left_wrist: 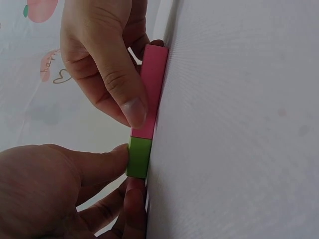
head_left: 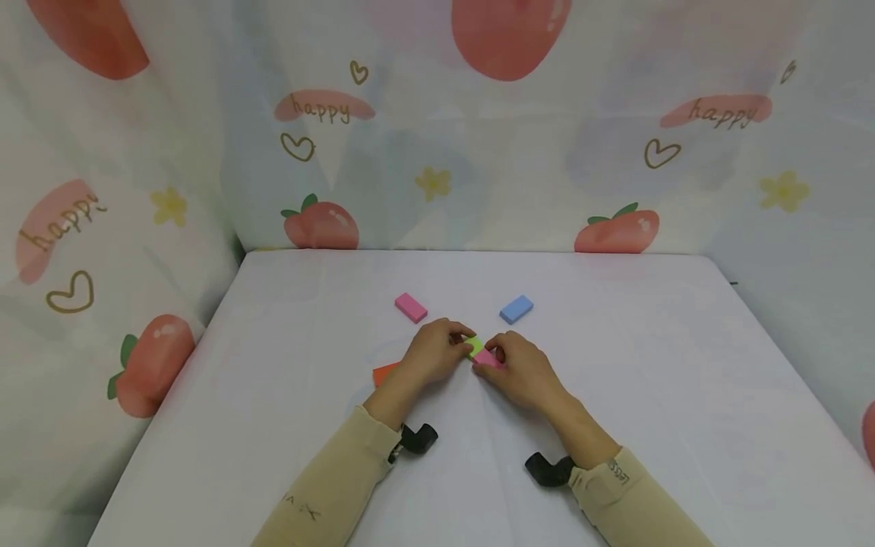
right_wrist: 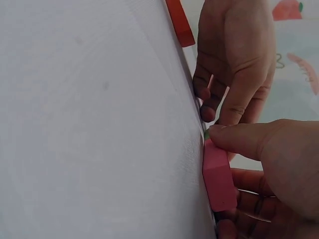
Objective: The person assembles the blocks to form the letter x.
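Observation:
My left hand pinches a small green block between thumb and fingers. Thumb and fingers of my right hand hold a pink block by its sides. In the left wrist view the end of the pink block meets the green block, and the two lie in one line low on the white table. Seen from the right wrist, the pink block hides most of the green one, leaving a sliver by my right thumb.
Beyond my hands lie another pink block on the left and a blue block on the right. An orange block is partly covered by my left forearm. Patterned cloth stands behind the white table.

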A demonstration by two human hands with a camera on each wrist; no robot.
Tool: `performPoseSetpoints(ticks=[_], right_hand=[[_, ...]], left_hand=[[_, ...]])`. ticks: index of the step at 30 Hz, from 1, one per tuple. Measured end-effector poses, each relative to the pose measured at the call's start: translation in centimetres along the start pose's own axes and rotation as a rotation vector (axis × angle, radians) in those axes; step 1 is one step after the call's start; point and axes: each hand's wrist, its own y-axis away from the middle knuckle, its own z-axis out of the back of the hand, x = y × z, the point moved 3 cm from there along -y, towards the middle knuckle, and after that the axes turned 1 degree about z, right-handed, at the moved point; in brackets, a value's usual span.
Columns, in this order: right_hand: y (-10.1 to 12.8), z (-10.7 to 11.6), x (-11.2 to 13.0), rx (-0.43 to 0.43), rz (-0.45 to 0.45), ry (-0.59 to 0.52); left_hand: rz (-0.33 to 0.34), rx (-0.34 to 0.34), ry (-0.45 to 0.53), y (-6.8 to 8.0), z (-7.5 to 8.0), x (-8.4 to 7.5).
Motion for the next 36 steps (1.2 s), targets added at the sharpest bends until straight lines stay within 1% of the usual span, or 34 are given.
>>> performPoseSetpoints(ticks=[5, 12, 20, 25, 30, 36], right_hand=[[-0.05, -0.16, -0.34, -0.021, -0.005, -0.039], [-0.1, -0.22, -0.38, -0.025, -0.002, -0.057], [-0.17, -0.14, -0.64, -0.049, 0.05, -0.137], [-0.17, 0.26, -0.68, -0.071, 0.07, -0.151], [-0.25, 0.16, -0.91, -0.057, 0.061, -0.164], [-0.28, -0.27, -1.06, -0.013, 0.026, -0.197]], left_hand=[[0.009, 0.008, 0.008, 0.14, 0.0, -0.09], [-0.007, 0.003, 0.01, 0.08, 0.04, 0.08], [-0.018, 0.008, 0.011, 0.06, 0.17, 0.07], [-0.013, 0.005, 0.017, 0.02, 0.2, -0.17], [-0.009, 0.006, 0.007, -0.04, 0.14, -0.22], [0.005, 0.013, 0.007, 0.03, 0.09, 0.05]])
